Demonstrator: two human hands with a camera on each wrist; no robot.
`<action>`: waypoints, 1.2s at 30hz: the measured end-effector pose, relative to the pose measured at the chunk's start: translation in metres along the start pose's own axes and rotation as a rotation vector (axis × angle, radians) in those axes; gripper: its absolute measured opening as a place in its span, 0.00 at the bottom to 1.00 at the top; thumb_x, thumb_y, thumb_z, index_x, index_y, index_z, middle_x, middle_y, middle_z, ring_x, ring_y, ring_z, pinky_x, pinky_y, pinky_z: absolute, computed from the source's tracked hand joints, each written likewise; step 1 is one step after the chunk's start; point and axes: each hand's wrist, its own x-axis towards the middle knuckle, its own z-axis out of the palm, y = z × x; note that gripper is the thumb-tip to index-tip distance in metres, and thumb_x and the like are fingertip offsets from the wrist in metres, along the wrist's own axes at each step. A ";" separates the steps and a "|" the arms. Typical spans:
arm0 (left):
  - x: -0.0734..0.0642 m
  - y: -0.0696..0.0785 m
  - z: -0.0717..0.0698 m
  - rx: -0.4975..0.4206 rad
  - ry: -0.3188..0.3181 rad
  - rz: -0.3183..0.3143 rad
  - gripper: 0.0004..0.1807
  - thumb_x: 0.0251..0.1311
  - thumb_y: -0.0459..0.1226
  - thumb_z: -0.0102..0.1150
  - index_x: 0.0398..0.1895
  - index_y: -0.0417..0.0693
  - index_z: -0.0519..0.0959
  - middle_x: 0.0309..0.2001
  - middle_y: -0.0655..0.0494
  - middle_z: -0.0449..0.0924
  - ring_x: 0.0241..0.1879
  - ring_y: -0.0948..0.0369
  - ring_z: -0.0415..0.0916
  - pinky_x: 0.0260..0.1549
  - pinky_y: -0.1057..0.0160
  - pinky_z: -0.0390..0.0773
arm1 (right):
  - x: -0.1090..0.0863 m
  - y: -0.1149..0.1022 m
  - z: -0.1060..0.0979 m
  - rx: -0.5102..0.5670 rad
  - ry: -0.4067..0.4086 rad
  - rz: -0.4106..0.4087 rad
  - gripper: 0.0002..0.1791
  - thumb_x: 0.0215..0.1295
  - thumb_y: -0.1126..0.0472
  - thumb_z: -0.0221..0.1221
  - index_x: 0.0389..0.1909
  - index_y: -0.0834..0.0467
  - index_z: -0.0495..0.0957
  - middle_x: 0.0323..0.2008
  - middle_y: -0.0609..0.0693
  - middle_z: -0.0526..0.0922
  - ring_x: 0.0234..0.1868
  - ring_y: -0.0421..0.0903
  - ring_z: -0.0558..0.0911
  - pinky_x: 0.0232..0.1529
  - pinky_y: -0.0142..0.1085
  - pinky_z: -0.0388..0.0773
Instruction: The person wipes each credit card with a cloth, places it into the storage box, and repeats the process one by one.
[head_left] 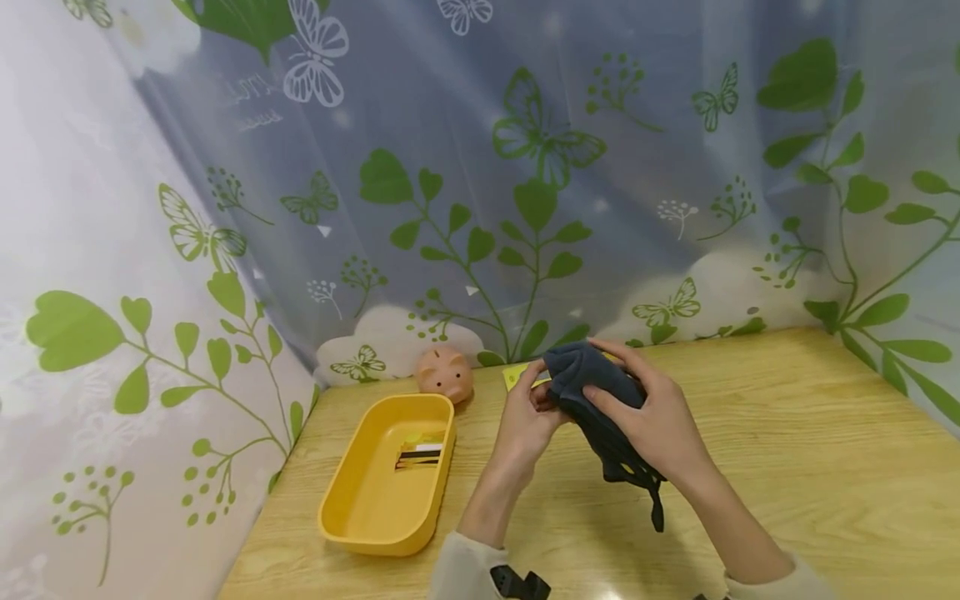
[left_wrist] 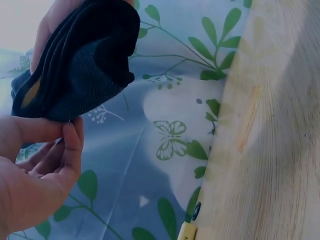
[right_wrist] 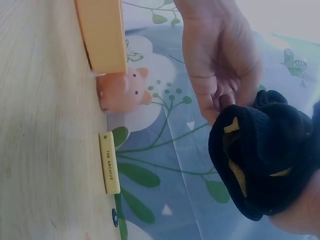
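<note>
A dark navy, soft cloth pouch [head_left: 600,379] is held up over the table between both hands, with a dark cord [head_left: 657,508] dangling from its lower end. My left hand [head_left: 525,429] pinches its edge between thumb and fingers, as the left wrist view also shows. From the other side my right hand [head_left: 663,421] grips the cloth, thumb lying across the top. Folds and an opening on the pouch [right_wrist: 267,145] face the right wrist camera, with yellowish patches showing inside. Most of the right fingers are hidden behind the cloth.
To the left stands a yellow tray [head_left: 360,500] with a few thin black and white pieces [head_left: 418,455] in it. Behind it sits a pink piggy bank [head_left: 445,375]. A yellow box marked THE ARCHIVE [right_wrist: 109,162] lies near the patterned curtain [head_left: 450,167], partly behind my hands.
</note>
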 end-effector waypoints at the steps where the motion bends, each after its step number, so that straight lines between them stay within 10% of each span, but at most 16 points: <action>1: 0.000 0.000 0.000 0.002 -0.004 0.000 0.33 0.63 0.23 0.64 0.72 0.51 0.73 0.45 0.46 0.88 0.41 0.60 0.83 0.45 0.61 0.84 | 0.000 0.000 0.001 0.003 0.004 -0.008 0.30 0.71 0.56 0.67 0.72 0.39 0.73 0.55 0.53 0.84 0.49 0.52 0.85 0.43 0.38 0.84; 36: 0.000 0.005 -0.023 -0.101 -0.011 0.093 0.31 0.64 0.22 0.63 0.69 0.52 0.77 0.45 0.43 0.89 0.35 0.57 0.84 0.38 0.62 0.84 | 0.000 0.008 -0.007 -0.149 0.114 -0.073 0.27 0.68 0.60 0.70 0.67 0.49 0.79 0.59 0.57 0.84 0.48 0.57 0.88 0.40 0.39 0.86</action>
